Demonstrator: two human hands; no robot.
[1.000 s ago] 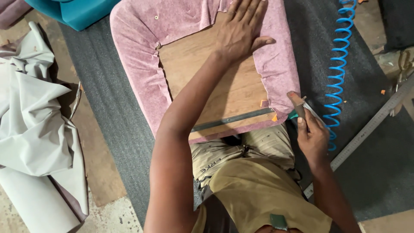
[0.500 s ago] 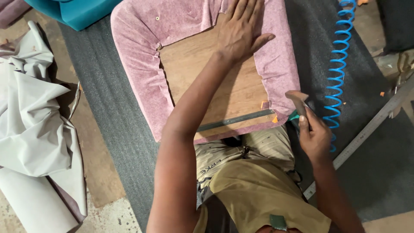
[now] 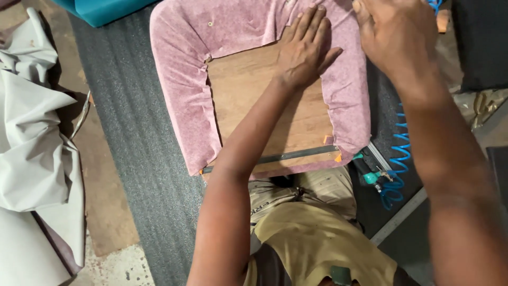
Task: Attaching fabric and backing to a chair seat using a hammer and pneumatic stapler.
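around: grey mat [image 3: 132, 137] under the work, pale cloth heap [image 3: 37, 153] to my left, blue coiled air hose [image 3: 397, 175] and green tool [image 3: 368, 172] by my right knee
seat panel: wooden board [image 3: 264, 111] wrapped in pink fabric [image 3: 180, 95], lying in front of my lap
left hand [image 3: 304, 50]: flat, fingers spread, pressing board's far edge, gripping nothing
right hand [image 3: 397, 32]: open, loose, empty, over the fabric's far right corner
arms: both stretched forward

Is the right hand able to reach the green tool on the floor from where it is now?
Probably yes. The right hand is empty above the pink cushion, and nothing covers the green tool beside the blue hose.
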